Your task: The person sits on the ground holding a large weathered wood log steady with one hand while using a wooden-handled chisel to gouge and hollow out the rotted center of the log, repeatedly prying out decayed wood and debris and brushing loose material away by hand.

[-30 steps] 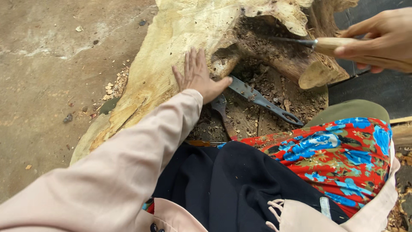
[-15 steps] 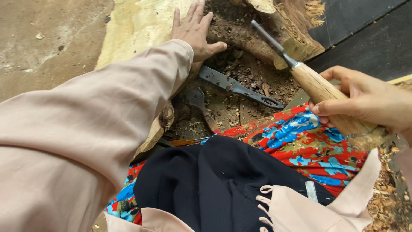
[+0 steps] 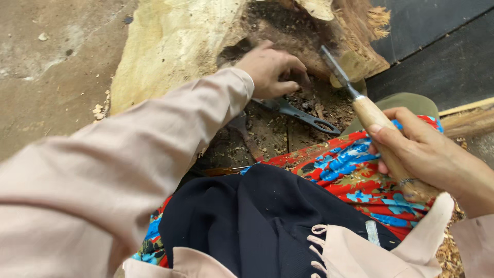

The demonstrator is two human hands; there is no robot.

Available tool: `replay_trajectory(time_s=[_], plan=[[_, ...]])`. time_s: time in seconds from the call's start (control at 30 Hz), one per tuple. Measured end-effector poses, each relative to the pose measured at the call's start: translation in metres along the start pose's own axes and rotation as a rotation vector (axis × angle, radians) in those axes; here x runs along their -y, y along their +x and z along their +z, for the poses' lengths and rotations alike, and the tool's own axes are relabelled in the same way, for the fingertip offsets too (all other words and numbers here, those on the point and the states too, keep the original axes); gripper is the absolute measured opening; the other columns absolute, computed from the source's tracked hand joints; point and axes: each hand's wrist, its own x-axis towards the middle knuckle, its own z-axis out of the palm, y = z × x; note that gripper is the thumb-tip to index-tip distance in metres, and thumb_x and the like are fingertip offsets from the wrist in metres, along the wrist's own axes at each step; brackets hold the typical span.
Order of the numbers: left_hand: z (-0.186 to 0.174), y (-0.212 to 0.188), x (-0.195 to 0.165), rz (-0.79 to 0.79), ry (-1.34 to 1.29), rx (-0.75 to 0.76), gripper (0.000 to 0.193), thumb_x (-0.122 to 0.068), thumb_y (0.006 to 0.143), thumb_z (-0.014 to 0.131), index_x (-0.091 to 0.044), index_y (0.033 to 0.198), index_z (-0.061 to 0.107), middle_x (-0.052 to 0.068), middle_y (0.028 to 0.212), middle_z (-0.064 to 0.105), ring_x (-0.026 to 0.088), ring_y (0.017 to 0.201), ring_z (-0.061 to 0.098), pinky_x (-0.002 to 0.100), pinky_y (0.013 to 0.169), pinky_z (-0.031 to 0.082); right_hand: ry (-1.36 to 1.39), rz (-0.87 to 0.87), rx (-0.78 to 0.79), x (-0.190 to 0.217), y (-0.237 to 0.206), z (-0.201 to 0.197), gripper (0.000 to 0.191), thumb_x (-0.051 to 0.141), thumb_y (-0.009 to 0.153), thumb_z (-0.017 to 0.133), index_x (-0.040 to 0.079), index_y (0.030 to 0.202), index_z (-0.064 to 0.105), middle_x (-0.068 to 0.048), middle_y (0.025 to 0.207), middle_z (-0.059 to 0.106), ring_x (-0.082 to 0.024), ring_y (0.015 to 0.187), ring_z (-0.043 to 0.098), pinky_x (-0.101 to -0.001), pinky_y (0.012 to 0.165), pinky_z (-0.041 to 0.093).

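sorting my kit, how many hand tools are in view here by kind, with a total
Wooden-handled chisel, held in the right hand: 1
Dark metal pliers-like tool lying on the boards, just below the left hand: 1
Total: 2
A thin orange-brown handle by the cloth may be another tool; too hidden to count.

chisel [image 3: 360,100]: wooden handle, steel blade | tilted, tip at hollowed log [image 3: 175,46] | held

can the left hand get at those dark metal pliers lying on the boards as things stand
Probably yes. The left hand is right above the pliers, nearly touching one end, with only loose wood crumbs around them. The right hand holds the chisel off to the side.
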Motion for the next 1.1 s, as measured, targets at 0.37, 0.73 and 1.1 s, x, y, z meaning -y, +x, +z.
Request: replay_trajectory(time_s=[0.37, 0.73, 1.1], plan=[[0.022, -0.104, 0.010, -0.683, -0.058, -0.320, 0.099, -0.036, 0.078, 0.078, -0.013, 0.156, 0.021, 0.013, 0.166, 0.019, 0.026, 0.153, 0.020, 0.058, 0.122, 0.000, -0.067, 0.070, 0.039, 0.021, 0.019, 0.027, 0.043, 0.046, 0.113, 0.039, 0.005, 0.106, 0.050, -0.013, 0.079, 0.058, -0.024, 0.054, 0.058, -0.0396, 0.047, 0.050], [0.026, -0.113, 0.010, -0.786, -0.061, -0.216, 0.117, -0.029, 0.076, 0.077, -0.016, 0.163, 0.000, 0.004, 0.172, 0.000, 0.020, 0.159, 0.001, 0.052, 0.126, -0.004, -0.014, 0.029, 0.036, 0.078, 0.054, 0.058, 0.046, 0.048, 0.106, 0.039, 0.004, 0.101, 0.050, -0.009, 0.077, 0.056, -0.021, 0.055, 0.053, -0.0380, 0.050, 0.048], [0.020, -0.109, 0.004, -0.852, -0.070, -0.204, 0.118, -0.020, 0.075, 0.077, -0.018, 0.163, -0.003, 0.001, 0.172, -0.003, 0.018, 0.159, -0.001, 0.049, 0.126, -0.006, 0.237, 0.183, 0.018, 0.030, 0.006, 0.033, 0.032, 0.042, 0.106, 0.049, 0.011, 0.111, 0.057, -0.007, 0.080, 0.058, -0.018, 0.062, 0.055, -0.0345, 0.052, 0.049]])
